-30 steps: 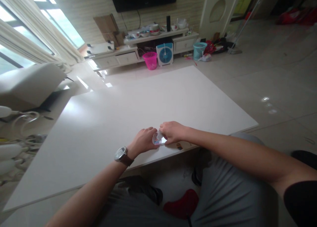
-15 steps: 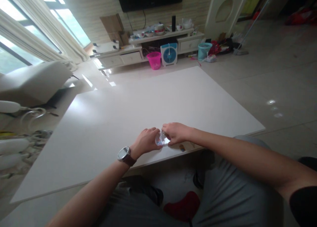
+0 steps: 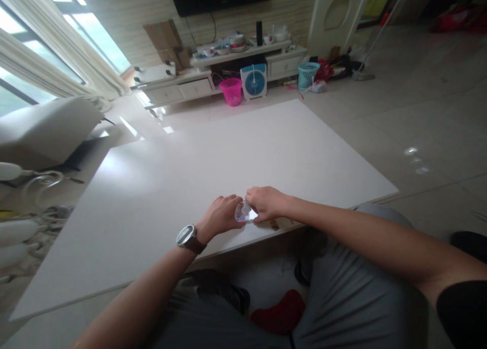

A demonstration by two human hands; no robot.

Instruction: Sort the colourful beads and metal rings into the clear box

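Between my two hands is a small, clear, shiny plastic piece (image 3: 245, 213), possibly a container or a packet; its exact kind does not show. My left hand (image 3: 223, 214), with a watch (image 3: 186, 235) on the wrist, grips its left side. From the right, my right hand (image 3: 266, 204) closes its fingers on the other side. Both hands are near the front edge of the white table (image 3: 182, 176). Just below my right hand, a small yellow and brown figure (image 3: 274, 224) shows on the table by the edge. The fingers partly hide the clear piece.
Beyond the table are a pink basket (image 3: 231, 91), a blue and white fan (image 3: 253, 81) and a light blue basket (image 3: 307, 75) on the floor. A low cabinet (image 3: 196, 89) carries dishes. A grey seat (image 3: 45, 131) stands at left, and my knees are under the front edge.
The whole view has shifted slightly, so things appear a little further left. Both hands keep hold of the clear piece, with hardly any other movement.
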